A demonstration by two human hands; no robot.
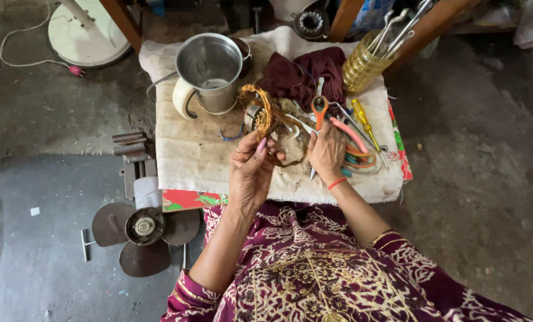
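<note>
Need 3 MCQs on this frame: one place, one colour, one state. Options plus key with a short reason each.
1. Where is the fan blade relative to the low cloth-covered table?
A. on the table
B. on the floor on the person's left side of it
C. inside the basket

2. What colour are the handles of the scissors?
A. orange
B. green
C. black

3. What is the left hand doing?
A. resting flat on the floor
B. holding the copper wire coil with its fingers
C. gripping the steel mug

Key:
1 B, the three-bladed piece lies on the dark floor mat below the table's left edge.
2 A, the orange loops show above the right hand.
3 B, the fingers close on the coil, while the steel mug stands untouched.
</note>
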